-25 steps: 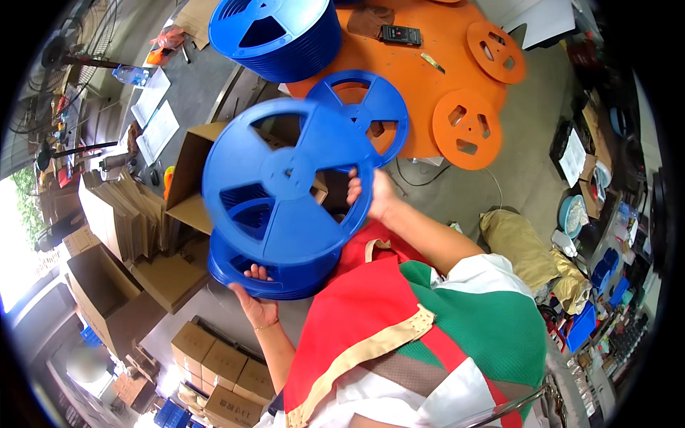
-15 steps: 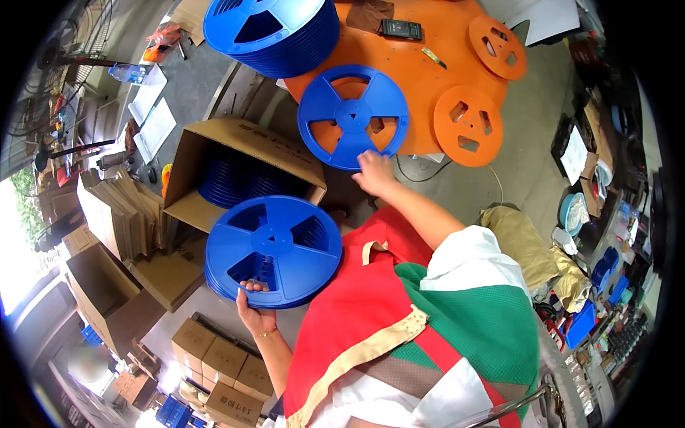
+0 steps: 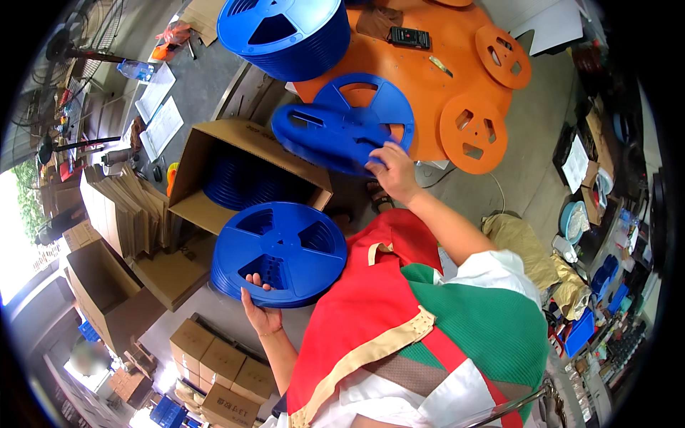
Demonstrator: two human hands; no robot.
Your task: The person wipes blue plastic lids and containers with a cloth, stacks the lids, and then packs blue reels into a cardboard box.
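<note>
My left hand grips the near rim of a stack of blue plastic reels, its fingers reaching into a cut-out. By its edge, a single blue reel is held in my right hand; the reel is tilted and smeared by motion. Partly behind it, another blue reel lies at the near edge of the orange tabletop. Between the two hands, an open cardboard box on its side has more blue reels inside.
A tall stack of blue reels stands at the far left of the orange top. Orange discs with cut-outs and a dark handheld device are there too. Left are folded cardboard, a grey table and closed boxes.
My right hand has drawn a blue reel off the one on the orange top and tilted it leftward. My left hand still grips its stack. The whole view has shifted slightly.
</note>
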